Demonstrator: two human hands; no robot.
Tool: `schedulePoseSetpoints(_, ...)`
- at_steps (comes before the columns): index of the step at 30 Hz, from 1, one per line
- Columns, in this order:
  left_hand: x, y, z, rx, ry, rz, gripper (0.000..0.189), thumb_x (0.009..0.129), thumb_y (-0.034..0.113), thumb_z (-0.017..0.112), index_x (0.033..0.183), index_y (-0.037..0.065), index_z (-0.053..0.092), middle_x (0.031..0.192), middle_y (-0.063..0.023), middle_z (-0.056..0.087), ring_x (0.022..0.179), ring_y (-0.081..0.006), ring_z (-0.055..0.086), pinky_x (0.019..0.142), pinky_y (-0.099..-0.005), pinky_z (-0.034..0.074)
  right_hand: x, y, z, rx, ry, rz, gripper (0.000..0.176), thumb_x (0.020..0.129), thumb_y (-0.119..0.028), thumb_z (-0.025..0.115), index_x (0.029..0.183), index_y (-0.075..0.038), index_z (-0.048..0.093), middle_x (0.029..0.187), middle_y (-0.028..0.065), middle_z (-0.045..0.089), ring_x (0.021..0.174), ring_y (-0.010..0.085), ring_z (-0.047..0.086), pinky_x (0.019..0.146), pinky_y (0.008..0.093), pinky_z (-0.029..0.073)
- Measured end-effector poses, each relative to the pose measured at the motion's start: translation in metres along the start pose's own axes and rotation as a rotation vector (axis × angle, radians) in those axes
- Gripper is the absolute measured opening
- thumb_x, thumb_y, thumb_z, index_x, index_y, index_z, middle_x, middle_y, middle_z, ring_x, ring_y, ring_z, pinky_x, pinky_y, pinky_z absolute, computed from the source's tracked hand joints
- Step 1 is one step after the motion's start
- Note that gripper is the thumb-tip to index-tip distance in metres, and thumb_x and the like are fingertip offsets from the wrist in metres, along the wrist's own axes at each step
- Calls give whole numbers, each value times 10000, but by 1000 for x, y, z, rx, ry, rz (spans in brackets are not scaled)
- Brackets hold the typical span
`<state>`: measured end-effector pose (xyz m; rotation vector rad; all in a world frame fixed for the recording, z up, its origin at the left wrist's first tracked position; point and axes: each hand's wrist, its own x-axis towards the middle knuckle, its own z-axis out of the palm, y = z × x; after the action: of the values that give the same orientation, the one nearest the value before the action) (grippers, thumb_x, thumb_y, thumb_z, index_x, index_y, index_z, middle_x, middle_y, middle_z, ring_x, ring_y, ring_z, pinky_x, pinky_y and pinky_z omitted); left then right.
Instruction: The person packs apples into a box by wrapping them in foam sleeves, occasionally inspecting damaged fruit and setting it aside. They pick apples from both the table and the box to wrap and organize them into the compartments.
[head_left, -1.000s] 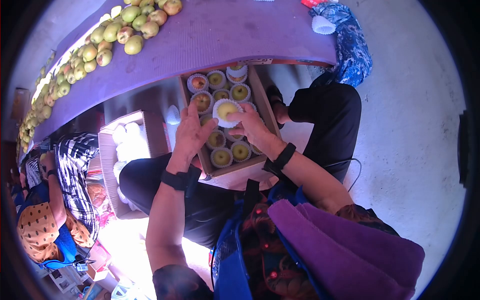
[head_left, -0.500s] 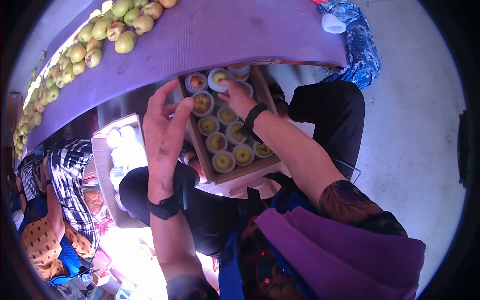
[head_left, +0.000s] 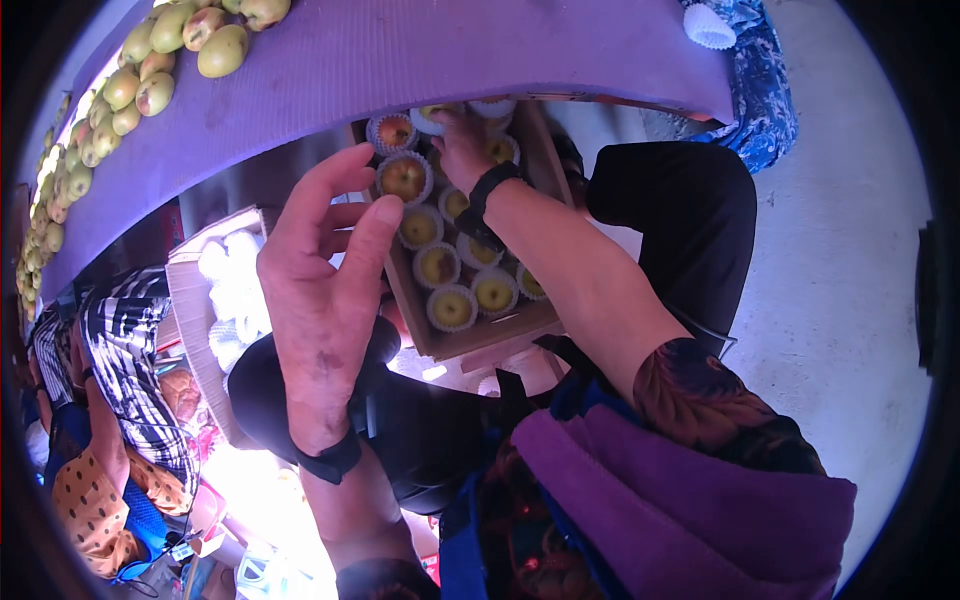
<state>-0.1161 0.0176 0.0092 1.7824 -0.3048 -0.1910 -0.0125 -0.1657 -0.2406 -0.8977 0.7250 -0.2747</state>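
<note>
A cardboard box (head_left: 548,165) between my knees holds several apples, each in a white foam net sleeve, such as the sleeved apple (head_left: 403,180) at its left side. At the box's far end, my right hand (head_left: 465,155) grips another sleeved apple (head_left: 428,118); its fingertips are partly hidden. My left hand (head_left: 325,270) hovers over the box's left edge, thumb and fingers apart and curved, with nothing in it.
A purple-covered table (head_left: 400,50) overhangs the far end of the box, with a heap of loose apples (head_left: 120,90) at its left. A second carton (head_left: 195,310) of white foam sleeves stands left. A person in a polka-dot garment (head_left: 90,500) sits beyond it.
My right hand has moved the sleeved apple slightly farther towards the box's far end. My left hand stays raised and looks closer. The whole view has shifted a little.
</note>
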Motion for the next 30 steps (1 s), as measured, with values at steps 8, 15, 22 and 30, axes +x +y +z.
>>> schedulePoseSetpoints(8, 2, -3, 9, 7, -38, 42, 313, 858, 79, 668, 1160, 22, 606, 943, -55, 636, 760, -111, 595, 677, -245, 487, 40, 30, -9, -113, 140, -170, 349, 793, -151, 704, 1101, -91, 552, 1079, 44, 571, 846, 159, 572, 670, 290, 475)
schedulePoseSetpoints(15, 3, -2, 14, 101, -32, 38, 304, 819, 26, 681, 1118, 19, 624, 874, -67, 634, 719, -119, 595, 659, -247, 487, 35, 35, -12, -237, 114, -310, 362, 824, -163, 681, 1140, -68, 534, 1089, 78, 577, 820, 192, 591, 646, 307, 513)
schedulePoseSetpoints(22, 5, -4, 16, 166, -71, 68, 300, 812, 19, 685, 1106, 11, 625, 886, -85, 642, 722, -138, 607, 665, -256, 493, 6, 9, -7, -17, -43, -40, 480, 871, -152, 582, 1306, -90, 389, 1222, 121, 509, 977, 219, 577, 683, 302, 525)
schedulePoseSetpoints(30, 6, -7, 20, 213, -110, 113, 310, 802, 13, 680, 1107, 5, 620, 900, -114, 644, 726, -172, 621, 674, -266, 503, 9, 4, -5, -162, -17, -14, 478, 860, -183, 605, 1288, -140, 396, 1144, 75, 551, 835, 207, 577, 691, 328, 523)
